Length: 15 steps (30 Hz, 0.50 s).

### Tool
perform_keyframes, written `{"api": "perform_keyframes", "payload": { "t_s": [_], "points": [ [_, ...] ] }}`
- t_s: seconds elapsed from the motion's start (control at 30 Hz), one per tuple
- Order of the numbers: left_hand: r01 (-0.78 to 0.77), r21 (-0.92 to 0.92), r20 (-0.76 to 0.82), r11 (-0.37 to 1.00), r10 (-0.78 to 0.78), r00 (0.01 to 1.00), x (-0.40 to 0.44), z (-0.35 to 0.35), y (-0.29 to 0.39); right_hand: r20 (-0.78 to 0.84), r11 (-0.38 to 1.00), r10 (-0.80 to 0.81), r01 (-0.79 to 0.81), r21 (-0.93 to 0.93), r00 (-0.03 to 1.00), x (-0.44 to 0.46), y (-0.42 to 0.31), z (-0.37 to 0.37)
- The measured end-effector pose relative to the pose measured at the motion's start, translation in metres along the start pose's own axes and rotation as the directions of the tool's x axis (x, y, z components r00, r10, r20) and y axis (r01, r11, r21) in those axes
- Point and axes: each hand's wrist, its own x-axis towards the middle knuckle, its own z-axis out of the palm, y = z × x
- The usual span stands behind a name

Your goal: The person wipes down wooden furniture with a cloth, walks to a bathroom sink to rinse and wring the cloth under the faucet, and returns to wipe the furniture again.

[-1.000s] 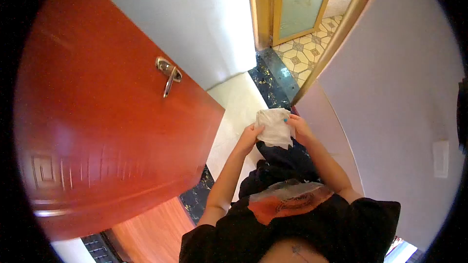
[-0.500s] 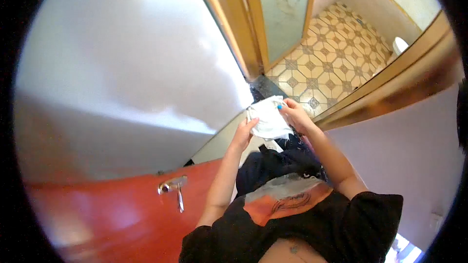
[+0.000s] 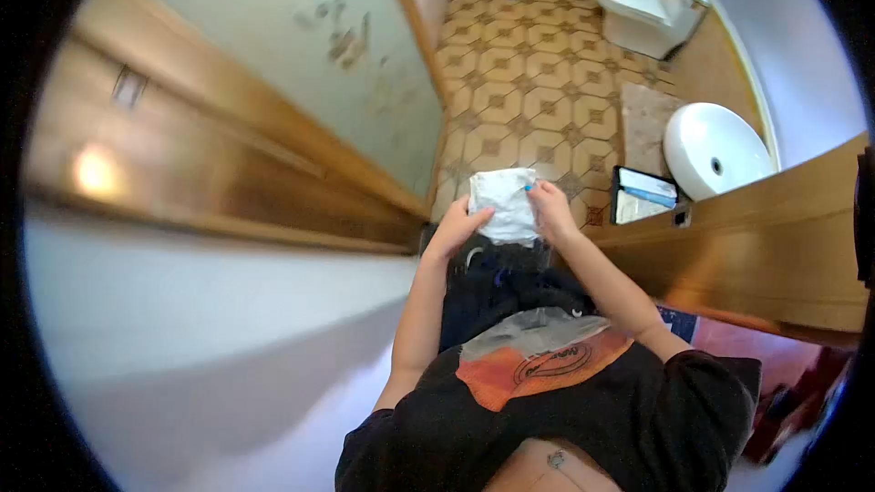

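A folded white cloth or tissue is held flat between both hands in front of the body. My left hand grips its left edge, thumb on top and the other fingers mostly hidden. At the right edge my right hand pinches it, with a blue-green spot showing by the fingertips. Which material it is, I cannot tell.
Beyond the doorway is a tiled floor with a white toilet at the back. A round white basin and a dark-edged tray stand at right. A frosted glass door is on the left, a wooden frame at right.
The view has turned from the red door to the tiled room, where the basin and toilet now show fully. Both hands have kept hold of the white cloth or tissue.
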Motion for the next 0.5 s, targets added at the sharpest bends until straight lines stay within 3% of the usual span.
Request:
{"api": "perform_keyframes", "payload": {
  "t_s": [0.13,0.23,0.4,0.43,0.5],
  "points": [
    [0.07,-0.012,0.086,0.998,-0.068,0.994,0.105,-0.015,0.028,-0.172,0.994,-0.079,0.09,0.061,0.982,0.062,-0.041,0.005],
    [0.01,0.04,0.128,0.999,-0.015,0.992,0.171,-0.008,0.055,-0.243,0.981,-0.125,0.157,0.114,0.962,0.099,-0.064,-0.002],
    [-0.102,0.187,0.097,0.977,0.085,0.992,0.241,-0.003,0.022,-0.305,0.963,-0.145,0.205,0.177,0.941,0.141,-0.064,-0.03],
    [-0.127,0.355,0.086,0.926,0.103,0.991,0.262,-0.004,0.019,-0.313,0.962,-0.141,0.205,0.182,0.939,0.155,-0.073,-0.033],
    [-0.251,0.41,0.141,0.877,0.211,0.967,0.321,0.004,0.012,-0.327,0.95,-0.129,0.211,0.231,0.936,0.201,-0.093,-0.053]
  ]
}}
